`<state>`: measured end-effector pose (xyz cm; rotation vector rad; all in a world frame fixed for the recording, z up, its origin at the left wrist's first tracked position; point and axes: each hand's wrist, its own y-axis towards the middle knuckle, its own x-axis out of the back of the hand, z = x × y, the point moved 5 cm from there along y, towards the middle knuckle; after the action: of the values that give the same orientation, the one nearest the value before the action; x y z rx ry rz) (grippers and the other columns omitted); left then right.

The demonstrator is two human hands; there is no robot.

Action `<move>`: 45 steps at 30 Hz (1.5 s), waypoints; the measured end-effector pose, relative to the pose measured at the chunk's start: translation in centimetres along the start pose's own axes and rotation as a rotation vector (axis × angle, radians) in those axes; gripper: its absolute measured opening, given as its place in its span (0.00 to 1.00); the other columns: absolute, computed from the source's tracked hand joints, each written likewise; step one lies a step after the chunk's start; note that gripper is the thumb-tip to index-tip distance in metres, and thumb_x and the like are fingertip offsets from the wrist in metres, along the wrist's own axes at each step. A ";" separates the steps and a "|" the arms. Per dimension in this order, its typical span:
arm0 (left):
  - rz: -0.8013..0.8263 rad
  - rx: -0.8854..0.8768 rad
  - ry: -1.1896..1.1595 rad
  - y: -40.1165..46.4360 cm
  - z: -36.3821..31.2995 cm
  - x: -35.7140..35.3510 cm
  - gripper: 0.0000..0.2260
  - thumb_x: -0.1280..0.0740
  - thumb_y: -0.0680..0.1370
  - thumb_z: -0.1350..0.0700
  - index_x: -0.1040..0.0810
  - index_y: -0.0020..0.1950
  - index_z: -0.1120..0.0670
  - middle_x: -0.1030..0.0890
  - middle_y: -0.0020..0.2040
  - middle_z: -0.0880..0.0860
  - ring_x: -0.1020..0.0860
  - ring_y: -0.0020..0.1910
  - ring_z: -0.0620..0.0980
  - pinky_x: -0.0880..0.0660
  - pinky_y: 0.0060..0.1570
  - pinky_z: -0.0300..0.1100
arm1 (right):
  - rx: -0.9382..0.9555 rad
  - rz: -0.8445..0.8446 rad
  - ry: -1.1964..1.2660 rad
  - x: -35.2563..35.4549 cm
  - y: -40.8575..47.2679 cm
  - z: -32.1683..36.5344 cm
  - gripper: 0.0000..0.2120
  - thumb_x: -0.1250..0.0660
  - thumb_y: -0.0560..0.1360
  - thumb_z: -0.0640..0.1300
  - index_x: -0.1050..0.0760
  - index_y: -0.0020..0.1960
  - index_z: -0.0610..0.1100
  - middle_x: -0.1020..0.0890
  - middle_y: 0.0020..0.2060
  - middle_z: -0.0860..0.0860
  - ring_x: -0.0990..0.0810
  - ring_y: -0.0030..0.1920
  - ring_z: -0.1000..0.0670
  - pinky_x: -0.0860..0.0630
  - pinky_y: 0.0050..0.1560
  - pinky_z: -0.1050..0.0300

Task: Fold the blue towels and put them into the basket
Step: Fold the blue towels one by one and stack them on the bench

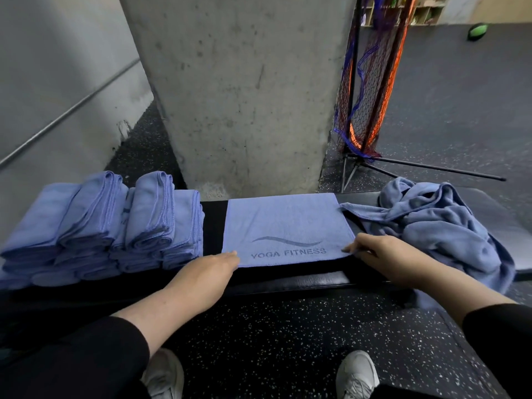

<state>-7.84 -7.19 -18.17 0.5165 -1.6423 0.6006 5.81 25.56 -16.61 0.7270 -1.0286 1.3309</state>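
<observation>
A blue towel (288,226) printed "YOGA FITNESS" lies flat on the black bench (316,280) in the middle of the view. My left hand (213,269) lies with straight fingers on the towel's near left corner. My right hand (383,257) rests at the near right corner, its fingertips pinching the towel's edge. Several folded blue towels (100,226) are stacked on the bench to the left. A crumpled heap of unfolded blue towels (440,223) lies on the bench to the right. No basket is in view.
A concrete pillar (244,90) rises directly behind the bench. A folded net on a black tripod stand (371,90) leans at the pillar's right. A green ball (478,31) lies on the dark speckled floor far right. My white shoes (357,375) stand below the bench.
</observation>
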 end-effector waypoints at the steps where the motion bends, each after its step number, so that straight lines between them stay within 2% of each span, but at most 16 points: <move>1: -0.013 -0.001 -0.014 -0.5 -0.2 0.7 0.08 0.45 0.85 0.54 0.29 0.51 0.52 0.19 0.49 0.51 0.21 0.47 0.54 0.24 0.49 0.52 | -0.024 0.010 0.012 0.2 -0.3 0.0 0.05 0.36 0.81 0.51 0.28 0.46 0.57 0.17 0.47 0.65 0.19 0.48 0.61 0.24 0.55 0.55; 3: 0.001 -0.013 -0.072 -1.5 -0.6 1.9 0.12 0.44 0.85 0.50 0.34 0.43 0.51 0.25 0.37 0.49 0.27 0.38 0.53 0.29 0.40 0.50 | -0.072 0.041 0.022 0.5 -1.1 0.4 0.06 0.36 0.81 0.51 0.28 0.45 0.56 0.18 0.37 0.58 0.21 0.40 0.55 0.23 0.49 0.53; 5: 0.022 -0.024 -0.147 -2.4 -0.6 2.8 0.14 0.42 0.85 0.48 0.35 0.41 0.51 0.29 0.33 0.48 0.30 0.36 0.50 0.34 0.38 0.47 | -0.091 0.080 0.030 0.9 -1.9 1.0 0.06 0.36 0.81 0.50 0.28 0.45 0.54 0.19 0.36 0.54 0.20 0.40 0.51 0.23 0.47 0.53; 7: 0.111 -0.021 -0.249 -3.1 -0.4 2.7 0.16 0.39 0.84 0.48 0.34 0.38 0.52 0.28 0.32 0.47 0.30 0.33 0.44 0.33 0.38 0.43 | -0.110 0.165 0.049 1.2 -2.8 1.8 0.06 0.36 0.81 0.49 0.27 0.45 0.52 0.18 0.37 0.53 0.20 0.38 0.51 0.23 0.43 0.57; 9: 0.288 -0.033 -0.378 -4.2 -0.6 2.2 0.16 0.38 0.84 0.49 0.32 0.37 0.51 0.27 0.33 0.46 0.28 0.32 0.40 0.30 0.39 0.40 | -0.153 0.318 0.100 1.1 -4.0 2.7 0.06 0.36 0.82 0.48 0.25 0.47 0.50 0.18 0.37 0.52 0.20 0.33 0.52 0.22 0.39 0.57; 12: 0.587 0.032 -0.692 -6.4 -1.2 1.2 0.13 0.36 0.84 0.52 0.26 0.39 0.51 0.24 0.35 0.49 0.22 0.31 0.46 0.24 0.39 0.41 | -0.203 0.526 0.243 0.6 -5.9 4.0 0.06 0.36 0.82 0.44 0.24 0.48 0.44 0.23 0.34 0.50 0.24 0.29 0.54 0.24 0.34 0.60; 14: 0.644 0.086 -0.860 -7.0 -1.5 1.2 0.10 0.35 0.83 0.53 0.24 0.42 0.54 0.22 0.35 0.52 0.23 0.31 0.49 0.23 0.36 0.41 | -0.214 0.507 0.402 0.6 -6.4 4.5 0.07 0.36 0.82 0.42 0.25 0.45 0.43 0.28 0.31 0.51 0.29 0.27 0.54 0.29 0.30 0.63; 17: 0.396 0.164 -0.898 -5.3 -1.0 3.0 0.09 0.33 0.77 0.51 0.23 0.43 0.55 0.26 0.34 0.56 0.25 0.31 0.53 0.28 0.34 0.43 | -0.201 0.296 0.630 1.8 -5.4 4.7 0.11 0.36 0.81 0.39 0.26 0.40 0.44 0.30 0.30 0.53 0.31 0.30 0.56 0.30 0.33 0.64; 20: 0.048 0.221 -0.654 -2.5 -0.3 6.2 0.13 0.36 0.79 0.55 0.31 0.36 0.59 0.31 0.31 0.54 0.28 0.28 0.51 0.34 0.32 0.43 | -0.185 0.033 0.686 3.6 -2.8 4.6 0.11 0.37 0.81 0.37 0.24 0.40 0.44 0.27 0.34 0.50 0.30 0.38 0.52 0.31 0.44 0.54; 23: -0.234 0.333 -0.564 0.1 0.1 8.0 0.16 0.38 0.80 0.57 0.38 0.34 0.57 0.35 0.31 0.54 0.37 0.32 0.53 0.42 0.33 0.46 | -0.200 -0.227 0.569 5.6 0.1 5.2 0.11 0.37 0.81 0.41 0.24 0.40 0.45 0.29 0.31 0.53 0.32 0.35 0.51 0.35 0.39 0.55; 25: -0.319 0.421 -0.530 1.8 0.6 8.0 0.17 0.40 0.81 0.56 0.39 0.33 0.55 0.34 0.30 0.54 0.35 0.33 0.56 0.41 0.34 0.48 | -0.205 -0.346 0.505 6.2 2.0 5.8 0.12 0.38 0.81 0.43 0.26 0.39 0.45 0.28 0.29 0.54 0.32 0.32 0.52 0.34 0.34 0.61; 28: -0.317 0.419 -0.351 4.3 0.5 7.2 0.17 0.43 0.84 0.54 0.33 0.36 0.56 0.21 0.41 0.60 0.26 0.42 0.61 0.35 0.39 0.48 | -0.241 -0.419 0.441 5.8 4.8 5.6 0.11 0.38 0.82 0.44 0.26 0.41 0.45 0.24 0.33 0.50 0.30 0.32 0.54 0.34 0.30 0.64; 31: -0.290 0.393 -0.255 6.4 0.3 5.5 0.15 0.45 0.86 0.54 0.24 0.46 0.59 0.19 0.52 0.62 0.23 0.53 0.64 0.32 0.45 0.49 | -0.249 -0.332 0.327 4.0 7.2 5.6 0.12 0.38 0.82 0.45 0.27 0.41 0.44 0.22 0.36 0.47 0.28 0.35 0.51 0.32 0.35 0.59; 34: -0.211 0.364 -0.178 8.2 0.5 3.0 0.13 0.44 0.85 0.55 0.23 0.50 0.60 0.19 0.54 0.61 0.22 0.53 0.63 0.34 0.43 0.46 | -0.255 -0.223 0.203 1.9 8.7 5.0 0.10 0.39 0.81 0.45 0.26 0.45 0.40 0.19 0.41 0.43 0.24 0.42 0.44 0.34 0.39 0.51; 39: -0.120 0.341 -0.058 9.3 1.1 0.9 0.09 0.41 0.83 0.61 0.22 0.55 0.60 0.20 0.55 0.60 0.21 0.54 0.62 0.31 0.43 0.48 | -0.262 -0.108 0.048 0.2 9.4 4.2 0.10 0.41 0.82 0.46 0.25 0.49 0.41 0.20 0.44 0.44 0.24 0.45 0.42 0.33 0.43 0.51; 45: -0.076 0.255 -0.017 7.0 0.1 0.8 0.06 0.42 0.83 0.61 0.25 0.50 0.57 0.20 0.52 0.58 0.21 0.50 0.59 0.31 0.43 0.47 | -0.264 0.020 -0.059 -0.2 7.5 5.0 0.11 0.41 0.81 0.45 0.23 0.53 0.41 0.20 0.46 0.45 0.23 0.48 0.43 0.33 0.43 0.54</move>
<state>-12.48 -1.93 -18.04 0.7683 -1.5631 0.7550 -2.44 22.05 -15.71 0.5605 -1.2347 1.1680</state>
